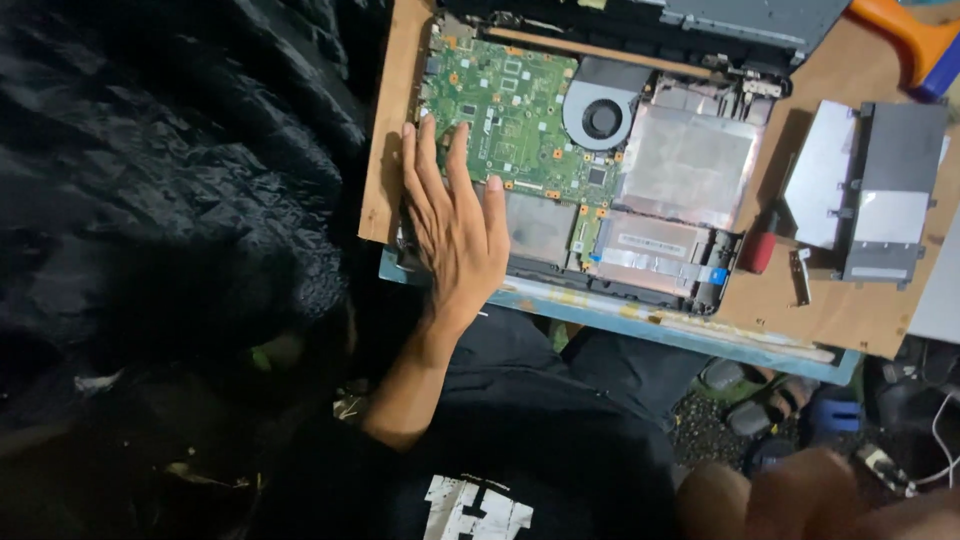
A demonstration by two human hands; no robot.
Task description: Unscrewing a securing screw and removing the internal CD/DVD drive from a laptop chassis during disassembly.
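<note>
A person's left hand (455, 225) is lying flat and unclenched on an opened laptop base (600, 290), grasping nothing, its fingers (425, 160) spreading only slightly and pointing away from the body. The fingertips are resting on the near left part of the single green circuit board (510, 115), while the palm is covering the base's left front corner, just inside the edge of the brown wooden board (385, 130) that is carrying the laptop. Beyond the fingertips and off toward the thumb side, one round cooling fan (602, 112) is sitting in its grey housing; next to it two silvery shielded panels are showing, a larger one (690, 165) beside the fan and a smaller one (650, 255) nearer the wearer. Farther out past the thumb, well apart from the hand, a red-handled tool (760, 250) is lying at the base's right end, and beyond that one grey metal drive bracket (875, 195) is resting on the wood. An orange object (900, 25) is poking into the far corner. The right hand (810, 500) is appearing only as a blur at the bottom edge, near the wearer's black shirt (530, 440), so whether its fingers are curling around anything cannot be told. A blue table edge (640, 320) is running just below the wrist.
</note>
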